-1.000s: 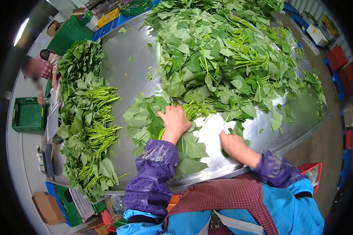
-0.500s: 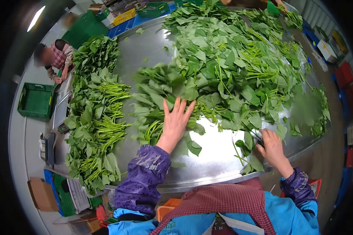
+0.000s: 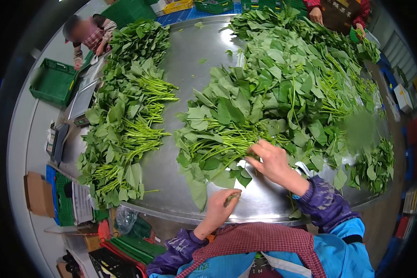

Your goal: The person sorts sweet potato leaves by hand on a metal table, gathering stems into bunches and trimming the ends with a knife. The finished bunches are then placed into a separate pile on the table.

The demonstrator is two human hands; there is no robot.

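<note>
A loose bunch of leafy greens (image 3: 204,134) lies before me on the metal table, its green stems (image 3: 236,141) pointing right. My right hand (image 3: 275,164) is at the stem ends, its bent fingers closed about some of them. A silvery-white object (image 3: 303,169) shows beside that wrist; its kind I cannot make out. My left hand (image 3: 222,204) is low, near the table's front edge, with fingers curled and thumb pressed in. Whatever it may hold is too small to name. A few leaves (image 3: 241,176) lie between the two hands.
Bunched greens (image 3: 125,125) line the table's left side. A large heap of greens (image 3: 282,69) covers the right. The metal table (image 3: 185,51) shows between them. One co-worker (image 3: 90,37) stands far left by a green crate (image 3: 55,81), another (image 3: 340,14) at the far right.
My left hand has come off the greens and moved down toward the table edge. My right hand has moved left to the stems. The view has shifted.
</note>
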